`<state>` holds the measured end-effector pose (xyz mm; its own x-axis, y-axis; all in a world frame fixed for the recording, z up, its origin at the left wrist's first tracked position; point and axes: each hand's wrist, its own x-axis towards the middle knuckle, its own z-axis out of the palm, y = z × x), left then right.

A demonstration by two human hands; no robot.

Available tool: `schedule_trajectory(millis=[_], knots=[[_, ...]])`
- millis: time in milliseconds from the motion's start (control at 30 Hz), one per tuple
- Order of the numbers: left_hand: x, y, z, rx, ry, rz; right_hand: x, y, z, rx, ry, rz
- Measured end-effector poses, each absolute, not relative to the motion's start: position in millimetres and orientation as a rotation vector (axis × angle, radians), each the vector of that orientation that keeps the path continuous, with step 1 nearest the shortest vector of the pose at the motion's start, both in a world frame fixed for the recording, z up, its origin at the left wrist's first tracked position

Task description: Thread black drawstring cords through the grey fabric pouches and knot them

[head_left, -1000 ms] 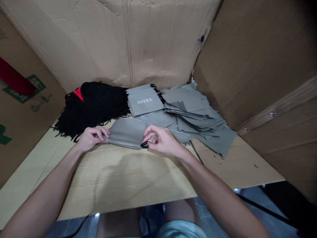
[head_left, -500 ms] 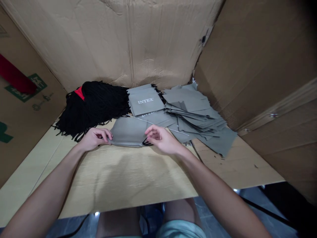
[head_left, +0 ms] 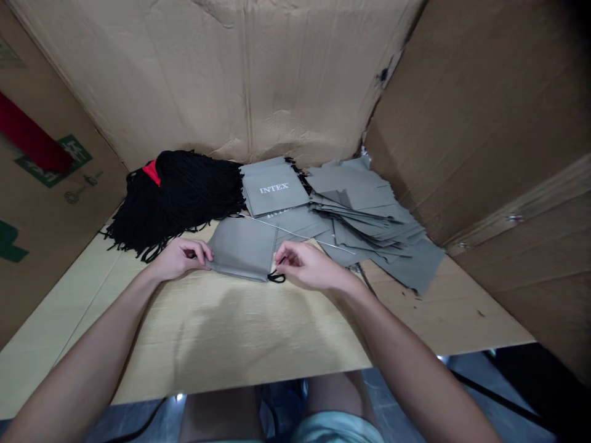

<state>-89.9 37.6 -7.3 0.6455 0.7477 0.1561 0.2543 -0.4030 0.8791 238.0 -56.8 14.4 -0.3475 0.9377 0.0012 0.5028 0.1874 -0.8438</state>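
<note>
A grey fabric pouch (head_left: 242, 249) lies flat on the table in front of me. Its left lower corner is pinched between the fingers of my left hand (head_left: 180, 257). At the right lower corner a black cord (head_left: 277, 278) comes out in a small loop. My right hand (head_left: 307, 264) is closed on part of that cord, its thumb and fingers together. A thin metal rod (head_left: 300, 234) lies slantwise behind the pouch, reaching past my right hand.
A bundle of black cords (head_left: 184, 194) with a red tie (head_left: 151, 172) lies at the back left. Grey pouches printed INTEX (head_left: 274, 189) are stacked beside it, and more grey pouches (head_left: 369, 221) are heaped at right. Cardboard walls (head_left: 295, 74) enclose the wooden table (head_left: 249, 344).
My right hand has shifted slightly right, off the pouch's corner, and the black cord loop there now shows more clearly. My left hand keeps its hold on the left corner.
</note>
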Motion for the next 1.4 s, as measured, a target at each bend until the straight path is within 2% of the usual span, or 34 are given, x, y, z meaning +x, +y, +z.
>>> schedule_trajectory(millis=[167,367,633,1033,1400], knots=[[-91,38,-8,1.923,0.856,0.656,245,-59,18,-1.268,-2.225,0.918],[-106,40,4,1.991,0.877,0.668,249,-56,22,-1.26,-2.296,0.835],[-124,39,21,1.889,0.952,0.313,253,-51,19,-1.284,-2.322,0.815],[-114,35,20,2.062,0.945,0.336,255,-50,26,-1.263,-2.129,1.064],[-109,33,13,1.845,0.983,0.423,264,-41,14,-1.452,-1.953,1.03]])
